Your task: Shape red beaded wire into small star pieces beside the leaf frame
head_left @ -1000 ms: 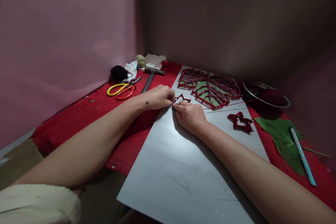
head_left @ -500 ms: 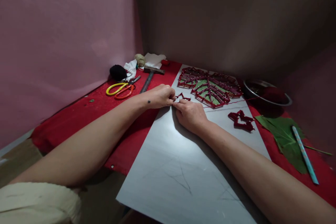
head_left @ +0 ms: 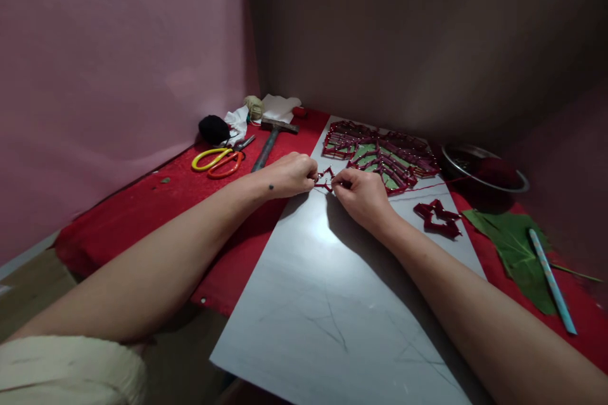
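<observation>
On the white board [head_left: 304, 278], a small star outline of nails and dark red yarn [head_left: 327, 187] lies between my two hands. My left hand [head_left: 297, 175] is closed at the star's left side; its fingertips are turned away, and what they pinch is hidden. At the star's right side, my right hand [head_left: 363, 197] is closed in a pinch on the red yarn [head_left: 425, 188], which trails right toward a metal bowl. Behind them stands a leaf figure of nails and red yarn [head_left: 380, 152] with green inside. A finished-looking red star [head_left: 437, 218] sits further right.
The metal bowl [head_left: 515, 188] holds a dark red yarn ball. Right of the board lie a green leaf [head_left: 513, 253] and a light blue pen [head_left: 553, 281]. On the red cloth at left are scissors [head_left: 209, 159], a hammer [head_left: 268, 145] and a black yarn ball [head_left: 213, 130].
My right hand has moved right and slightly up, away from my left hand, uncovering more of the small star. My left hand has stayed nearly in place.
</observation>
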Demonstrator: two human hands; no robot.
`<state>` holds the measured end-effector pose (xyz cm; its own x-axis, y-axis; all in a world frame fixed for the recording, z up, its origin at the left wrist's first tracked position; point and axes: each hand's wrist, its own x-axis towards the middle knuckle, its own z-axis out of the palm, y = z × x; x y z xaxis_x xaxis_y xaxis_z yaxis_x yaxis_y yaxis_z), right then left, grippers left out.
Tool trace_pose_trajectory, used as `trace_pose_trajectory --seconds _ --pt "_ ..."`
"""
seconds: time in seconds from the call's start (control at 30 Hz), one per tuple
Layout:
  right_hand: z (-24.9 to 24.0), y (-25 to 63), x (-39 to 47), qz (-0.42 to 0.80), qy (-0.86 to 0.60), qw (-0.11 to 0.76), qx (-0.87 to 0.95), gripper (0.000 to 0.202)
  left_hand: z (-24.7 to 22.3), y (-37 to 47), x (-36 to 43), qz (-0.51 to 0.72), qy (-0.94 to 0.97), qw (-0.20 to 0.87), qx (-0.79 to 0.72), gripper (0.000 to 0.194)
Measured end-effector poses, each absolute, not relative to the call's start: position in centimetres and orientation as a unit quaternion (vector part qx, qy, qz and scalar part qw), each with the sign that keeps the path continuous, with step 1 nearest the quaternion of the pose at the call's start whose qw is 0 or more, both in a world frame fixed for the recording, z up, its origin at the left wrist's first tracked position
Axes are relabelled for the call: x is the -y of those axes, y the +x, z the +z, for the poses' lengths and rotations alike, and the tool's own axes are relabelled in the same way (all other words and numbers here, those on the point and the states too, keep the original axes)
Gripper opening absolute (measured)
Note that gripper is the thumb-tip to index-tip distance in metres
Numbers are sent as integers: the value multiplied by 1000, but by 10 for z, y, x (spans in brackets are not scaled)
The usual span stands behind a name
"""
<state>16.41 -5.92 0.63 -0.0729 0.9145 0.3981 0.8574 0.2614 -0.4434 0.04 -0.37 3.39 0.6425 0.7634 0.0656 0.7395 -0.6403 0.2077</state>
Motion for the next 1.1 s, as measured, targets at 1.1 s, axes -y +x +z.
trace_pose_trajectory --seconds 1.1 --pt "4 141 82 -155 -625 62 762 29 25 -1 1 114 919 44 -375 18"
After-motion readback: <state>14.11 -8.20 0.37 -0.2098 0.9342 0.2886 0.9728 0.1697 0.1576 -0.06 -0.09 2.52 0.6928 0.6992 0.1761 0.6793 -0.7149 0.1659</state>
